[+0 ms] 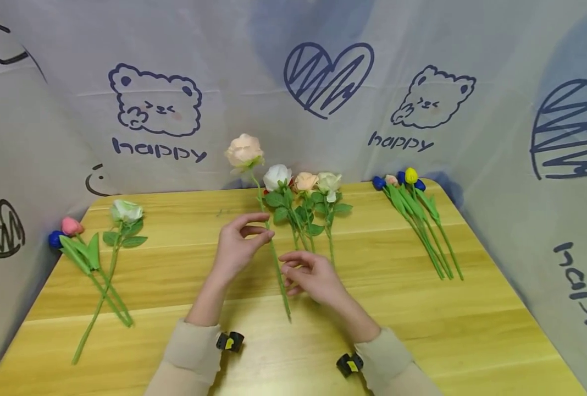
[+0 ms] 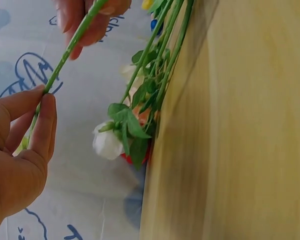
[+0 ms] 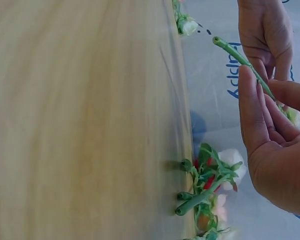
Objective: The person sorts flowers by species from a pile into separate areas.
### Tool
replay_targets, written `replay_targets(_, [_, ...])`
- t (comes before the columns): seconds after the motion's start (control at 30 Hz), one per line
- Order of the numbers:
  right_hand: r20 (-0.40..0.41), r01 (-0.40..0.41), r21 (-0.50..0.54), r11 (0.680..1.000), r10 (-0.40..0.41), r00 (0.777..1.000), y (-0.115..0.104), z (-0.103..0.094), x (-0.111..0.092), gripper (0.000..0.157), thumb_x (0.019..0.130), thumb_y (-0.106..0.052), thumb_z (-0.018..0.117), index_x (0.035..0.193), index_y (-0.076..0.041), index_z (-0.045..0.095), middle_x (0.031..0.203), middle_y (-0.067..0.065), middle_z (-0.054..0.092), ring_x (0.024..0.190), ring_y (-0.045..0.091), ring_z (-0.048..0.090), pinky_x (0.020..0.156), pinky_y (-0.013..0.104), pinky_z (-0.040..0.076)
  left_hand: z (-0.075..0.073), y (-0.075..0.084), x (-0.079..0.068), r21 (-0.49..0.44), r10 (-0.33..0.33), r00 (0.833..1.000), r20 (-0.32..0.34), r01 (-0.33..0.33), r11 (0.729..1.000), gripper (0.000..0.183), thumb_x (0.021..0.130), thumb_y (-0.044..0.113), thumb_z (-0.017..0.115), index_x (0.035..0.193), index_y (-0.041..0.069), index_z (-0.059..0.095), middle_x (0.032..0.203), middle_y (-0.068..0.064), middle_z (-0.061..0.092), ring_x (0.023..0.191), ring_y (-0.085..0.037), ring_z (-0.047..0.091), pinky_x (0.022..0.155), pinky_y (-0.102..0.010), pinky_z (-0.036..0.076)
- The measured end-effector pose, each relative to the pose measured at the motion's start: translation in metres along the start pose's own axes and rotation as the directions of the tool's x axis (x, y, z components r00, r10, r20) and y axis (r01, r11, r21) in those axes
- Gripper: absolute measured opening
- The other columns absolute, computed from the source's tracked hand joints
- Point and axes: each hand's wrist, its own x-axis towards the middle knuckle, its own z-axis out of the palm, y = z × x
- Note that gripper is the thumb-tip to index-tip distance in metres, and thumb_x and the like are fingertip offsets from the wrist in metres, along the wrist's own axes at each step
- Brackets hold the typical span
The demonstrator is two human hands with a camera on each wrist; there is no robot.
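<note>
A long-stemmed pale pink rose [image 1: 244, 150], artificial-looking, is held above the table with its bloom up and away from me. My left hand [image 1: 238, 247] pinches the green stem partway down between thumb and fingertips. Lower on the same stem is my right hand [image 1: 315, 278], its thumb and fingertips around it. In the right wrist view the cut end of the stem [image 3: 230, 49] sticks out past the right fingers. Behind the hands lie a white rose [image 1: 277, 178], a peach rose [image 1: 305, 181] and a cream rose [image 1: 329, 184], all with leafy stems.
On the wooden table [image 1: 422, 330], a greenish-white rose [image 1: 126, 211] and a pink tulip [image 1: 72, 226] with a blue one [image 1: 56, 238] lie at left, stems crossing. Several tulips, including a yellow one [image 1: 411, 175], lie at right. A printed cloth [image 1: 254, 71] hangs behind.
</note>
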Motion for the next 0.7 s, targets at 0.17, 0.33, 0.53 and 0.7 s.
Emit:
replay_targets(0.17, [0.022,-0.003,-0.037,0.999,0.004,1.0,0.004,0.001,0.003,0.033,0.099,-0.007,0.069,0.129,0.006,0.065,0.111,0.016,0.067,0.081,0.021,0.07,0.071,0.041,0.065,0.004,-0.003,0.0,-0.023,0.004,1.0,0.002,-0.004,1.0,0.036,0.09,-0.01,0.074,0.126,-0.005,0.069,0.133,-0.017,0.064,0.106,-0.035,0.071,0.082,-0.028,0.063])
replay_targets(0.33, [0.032,-0.009,-0.078,0.997,0.012,0.999,0.002,0.0,0.003,0.035,0.099,-0.004,0.069,0.131,0.009,0.063,0.113,0.017,0.067,0.083,0.022,0.072,0.071,0.038,0.065,0.009,-0.004,-0.002,-0.02,0.016,1.0,0.021,-0.015,1.0,0.035,0.092,-0.008,0.073,0.127,-0.005,0.068,0.135,-0.019,0.063,0.108,-0.037,0.071,0.083,-0.028,0.062])
replay_targets(0.53, [0.043,-0.031,-0.075,0.997,0.035,0.998,-0.001,-0.003,0.001,0.035,0.099,-0.003,0.069,0.131,0.01,0.062,0.112,0.017,0.067,0.084,0.021,0.072,0.072,0.04,0.065,0.012,-0.003,-0.005,0.006,0.032,0.999,0.029,-0.032,0.999,0.034,0.093,-0.006,0.074,0.126,-0.002,0.07,0.135,-0.017,0.063,0.108,-0.036,0.071,0.081,-0.026,0.061])
replay_targets(0.7, [0.037,-0.02,-0.072,0.997,0.023,0.999,-0.002,-0.005,-0.001,0.035,0.099,-0.003,0.069,0.13,0.011,0.062,0.111,0.017,0.067,0.083,0.023,0.072,0.072,0.04,0.065,0.015,-0.002,-0.004,0.021,0.05,0.998,0.045,-0.051,0.998,0.034,0.093,-0.005,0.074,0.126,0.0,0.07,0.135,-0.016,0.062,0.108,-0.034,0.071,0.082,-0.027,0.062])
